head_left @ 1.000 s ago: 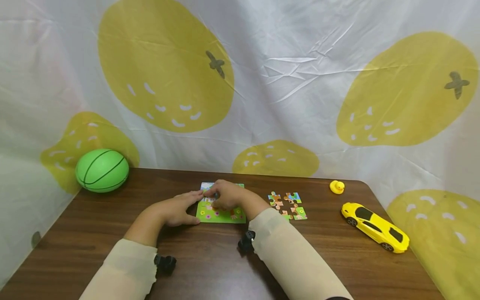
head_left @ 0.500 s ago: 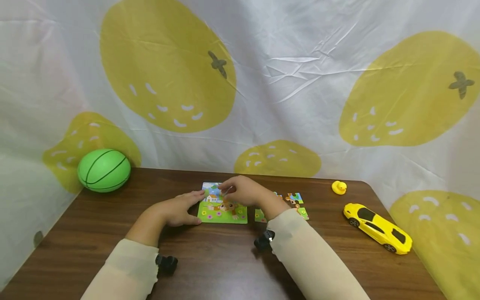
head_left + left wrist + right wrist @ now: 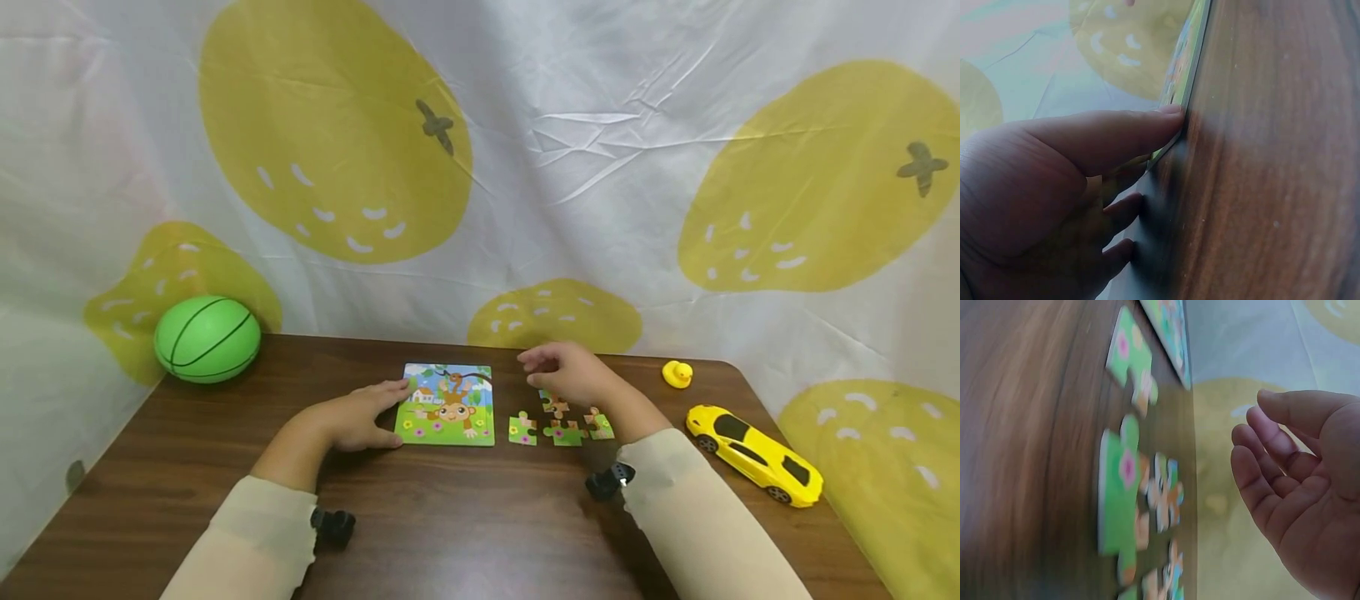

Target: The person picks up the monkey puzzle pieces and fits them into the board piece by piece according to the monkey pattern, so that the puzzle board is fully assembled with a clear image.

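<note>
A square monkey picture puzzle (image 3: 442, 423) lies flat in the middle of the table in the head view. My left hand (image 3: 358, 419) rests at its left edge, fingers stretched out. In the left wrist view the thumb (image 3: 1129, 132) touches the board's near corner. To the right of the board lie several loose jigsaw pieces, among them a green one with a pink flower (image 3: 1119, 494). My right hand (image 3: 570, 375) hovers over the far side of these pieces, its fingers loosely bent with nothing between them. It partly covers the pieces at the back.
On the wooden table (image 3: 465, 517), a green ball (image 3: 207, 340) sits at the far left corner. A small yellow duck (image 3: 677, 374) and a yellow toy car (image 3: 753, 454) stand on the right. A lemon-patterned cloth (image 3: 570, 167) hangs behind the table's far edge.
My right hand has lifted off the puzzle board and moved right, over the loose pieces. The monkey picture is now uncovered. My left hand has stayed at the board's left edge.
</note>
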A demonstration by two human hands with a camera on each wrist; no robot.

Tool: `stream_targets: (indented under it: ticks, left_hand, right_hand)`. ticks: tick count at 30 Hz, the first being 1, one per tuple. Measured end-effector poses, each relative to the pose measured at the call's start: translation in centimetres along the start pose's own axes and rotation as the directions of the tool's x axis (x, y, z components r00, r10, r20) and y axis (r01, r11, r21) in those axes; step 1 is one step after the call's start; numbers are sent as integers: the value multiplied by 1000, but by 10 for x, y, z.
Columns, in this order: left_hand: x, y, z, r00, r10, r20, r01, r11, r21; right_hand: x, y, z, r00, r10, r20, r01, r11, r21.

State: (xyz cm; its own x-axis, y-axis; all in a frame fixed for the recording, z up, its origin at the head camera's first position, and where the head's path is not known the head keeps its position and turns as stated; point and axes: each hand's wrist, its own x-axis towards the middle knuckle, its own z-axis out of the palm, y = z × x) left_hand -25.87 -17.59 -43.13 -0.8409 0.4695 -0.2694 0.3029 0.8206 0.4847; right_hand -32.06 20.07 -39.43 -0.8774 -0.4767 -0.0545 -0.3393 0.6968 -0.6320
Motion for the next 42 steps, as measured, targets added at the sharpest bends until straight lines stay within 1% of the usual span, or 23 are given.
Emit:
stream_targets:
  ticks: [6, 10, 13, 15, 21, 25, 28, 32, 39, 42]
  left_hand:
    - [0, 0, 2, 1000, -8, 4, 8, 1000, -10]
    - [-1, 0, 2, 1000, 0, 4, 0, 1000, -7]
    - [-2, 0, 2, 1000, -4, 0, 4, 1000, -6]
    - [-3, 0, 1, 1000, -9, -2, 9, 1000, -7]
    - [-6, 1, 0, 1000, -26, -4, 25, 1000, -14]
    - [-6, 1, -1, 1000, -28, -7, 27, 1000, -15]
    - [-5, 0, -1, 1000, -23, -13, 23, 1000, -13]
    - [-4, -1, 0, 1000, -19, -11, 19, 1000, -10]
    - [-6, -5, 4, 1000, -15, -12, 15, 1000, -14]
    - [-7, -5, 4, 1000, -12, -15, 11, 1000, -9]
  right_hand:
    - [-12, 22, -3, 1000, 17, -7, -17, 999, 47]
    - [-19, 35, -4, 998, 57, 0, -57, 996, 67]
    - [-21, 43, -6, 997, 81, 14, -82, 994, 73]
    - [-21, 46, -7, 995, 93, 25, -94, 994, 59]
    - [-18, 52, -7, 992, 103, 72, -103, 995, 0]
    - [-15, 54, -6, 989, 114, 93, -116, 993, 13]
    - [-14, 54, -6, 988, 126, 94, -127, 992, 8]
    - [-13, 54, -5, 987, 136, 85, -135, 991, -24]
    - [-11, 51, 0, 985, 158, 76, -154, 987, -49]
    - [-10, 49, 0, 986, 142, 82, -137, 988, -68]
